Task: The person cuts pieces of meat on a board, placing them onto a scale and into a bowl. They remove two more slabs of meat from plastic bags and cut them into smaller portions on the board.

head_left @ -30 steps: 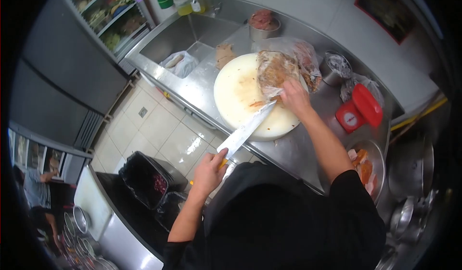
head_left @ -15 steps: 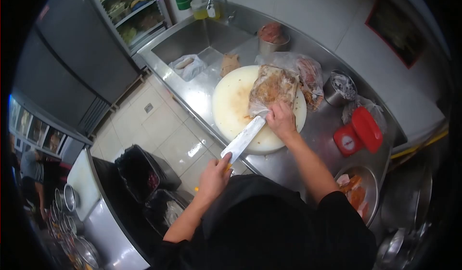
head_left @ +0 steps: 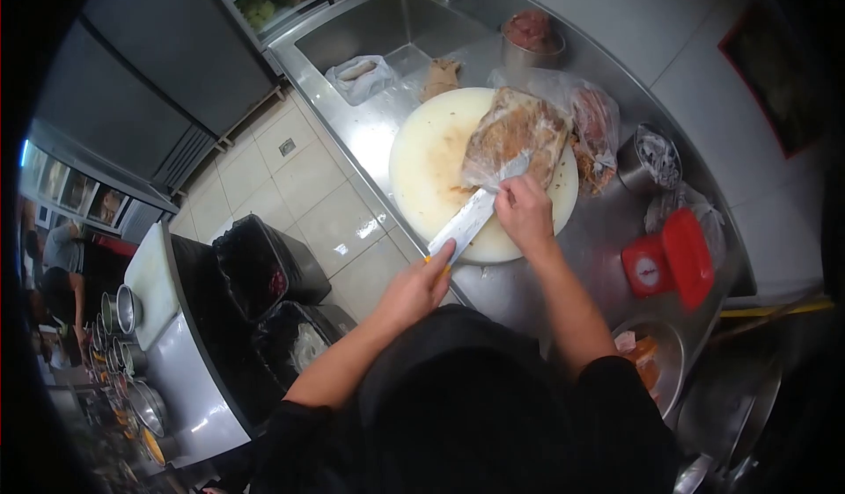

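Note:
A wide-bladed knife (head_left: 462, 227) with a yellow handle is in my left hand (head_left: 417, 287), fingers wrapped round the grip. Its blade slants up to the right, with the tip end at the clear plastic on a large brown slab of meat (head_left: 519, 129). My right hand (head_left: 526, 217) is closed on the near edge of that plastic, just beside the blade. Under the slab lies a round white cutting board (head_left: 422, 177) with brown stains and crumbs. How far the tip reaches beneath the plastic is hard to see.
Behind the board are bagged meat (head_left: 594, 124), a metal pot of minced meat (head_left: 531, 36) and a metal container (head_left: 651, 160). A red scale (head_left: 647, 265) and a bowl of meat pieces (head_left: 664, 344) stand right. The sink (head_left: 352, 32) is back left; lined bins (head_left: 268, 265) stand below.
The knife has moved forward and right, its tip now over the slab at the plastic. My right hand still grips the plastic edge. The camera view has shifted.

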### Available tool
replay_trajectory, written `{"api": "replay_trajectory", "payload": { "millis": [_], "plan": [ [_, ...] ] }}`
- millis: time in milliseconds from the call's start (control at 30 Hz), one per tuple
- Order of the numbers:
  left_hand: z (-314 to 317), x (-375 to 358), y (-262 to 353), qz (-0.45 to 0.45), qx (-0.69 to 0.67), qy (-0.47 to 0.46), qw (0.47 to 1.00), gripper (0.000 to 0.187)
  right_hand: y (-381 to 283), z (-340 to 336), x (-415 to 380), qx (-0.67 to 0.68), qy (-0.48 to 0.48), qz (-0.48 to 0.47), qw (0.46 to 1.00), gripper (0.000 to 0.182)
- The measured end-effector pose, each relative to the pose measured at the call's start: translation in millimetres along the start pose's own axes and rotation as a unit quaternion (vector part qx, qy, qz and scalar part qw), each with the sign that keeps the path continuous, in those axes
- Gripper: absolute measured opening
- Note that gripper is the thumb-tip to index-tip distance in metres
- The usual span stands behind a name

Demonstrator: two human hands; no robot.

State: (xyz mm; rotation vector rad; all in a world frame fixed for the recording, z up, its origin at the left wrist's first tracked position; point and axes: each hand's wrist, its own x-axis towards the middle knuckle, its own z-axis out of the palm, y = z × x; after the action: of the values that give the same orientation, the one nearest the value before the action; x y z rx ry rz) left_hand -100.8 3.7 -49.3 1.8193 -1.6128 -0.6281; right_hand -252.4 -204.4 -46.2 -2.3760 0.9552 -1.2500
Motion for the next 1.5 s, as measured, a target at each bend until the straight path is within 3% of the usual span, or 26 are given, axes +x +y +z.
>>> {"api": "replay_trajectory", "payload": {
  "millis": [67, 167, 267, 367, 467, 667, 767, 867, 967, 1033, 1100, 1133, 1233, 1267, 1300, 1400, 1433, 1500],
  "plan": [
    [1, 7, 7, -0.017, 0.027, -0.007, 0.999, 0.059, 10, 3, 1, -0.001, 0.004, 0.012, 1.000, 0.009],
    [9, 5, -4, 0.031, 0.021, 0.040, 0.998, 0.058, 15, 4, 5, 0.018, 0.006, 0.028, 0.999, 0.008],
    [1, -10, -9, -0.002, 0.061, 0.026, 0.998, 0.057, 13, 2, 6, 0.010, 0.002, 0.002, 1.000, 0.008],
    [7, 15, 10, 0.013, -0.030, 0.065, 0.997, 0.055, 2, 1, 9, 0.028, -0.010, 0.035, 0.999, 0.007],
    [-13, 53, 39, -0.077, -0.007, -0.012, 0.997, 0.055, 1, 1, 11, 0.043, -0.015, 0.042, 0.998, 0.006],
    [-2, 115, 34, 0.030, 0.009, 0.054, 0.998, 0.054, 4, 4, 11, 0.063, -0.015, 0.059, 0.996, 0.004],
    [-11, 139, 50, -0.014, 0.041, 0.022, 0.999, 0.050, 8, 9, 13, 0.087, -0.001, 0.084, 0.993, 0.003],
    [-19, 150, 43, 0.002, 0.192, -0.013, 0.981, 0.050, 3, 5, 21, 0.115, -0.001, 0.126, 0.985, 0.004],
    [-29, 132, 38, 0.029, 0.244, -0.012, 0.969, 0.056, -1, 5, 23, 0.163, 0.002, 0.187, 0.969, 0.007],
    [-21, 113, -5, 0.131, 0.122, 0.043, 0.983, 0.062, 2, 11, 17, 0.149, 0.012, 0.164, 0.975, 0.008],
    [-39, 73, 28, -0.053, -0.051, -0.046, 0.996, 0.069, 0, 10, 12, 0.145, 0.005, 0.174, 0.974, 0.009],
    [-46, 64, 40, -0.151, -0.134, -0.088, 0.975, 0.072, 2, 10, 12, 0.148, 0.004, 0.167, 0.975, 0.009],
    [-17, 94, 3, 0.014, 0.048, -0.003, 0.999, 0.074, 3, 14, 8, 0.145, -0.015, 0.143, 0.979, 0.008],
    [-15, 118, 22, -0.015, 0.092, -0.007, 0.996, 0.070, 4, 15, 10, 0.138, -0.023, 0.136, 0.981, 0.007],
    [-6, 140, 20, 0.025, 0.115, 0.015, 0.993, 0.068, 4, 17, 14, 0.132, -0.025, 0.128, 0.983, 0.007],
    [-26, 128, 51, -0.006, 0.279, -0.020, 0.960, 0.068, -9, -1, 32, 0.183, -0.045, 0.271, 0.944, 0.006],
    [-35, 114, 37, 0.026, 0.318, -0.027, 0.947, 0.070, -2, 6, 29, 0.200, -0.033, 0.252, 0.946, 0.007],
    [-72, 86, 33, -0.017, 0.326, -0.066, 0.943, 0.071, -1, 9, 18, 0.159, -0.016, 0.209, 0.965, 0.009]
  ]
}}
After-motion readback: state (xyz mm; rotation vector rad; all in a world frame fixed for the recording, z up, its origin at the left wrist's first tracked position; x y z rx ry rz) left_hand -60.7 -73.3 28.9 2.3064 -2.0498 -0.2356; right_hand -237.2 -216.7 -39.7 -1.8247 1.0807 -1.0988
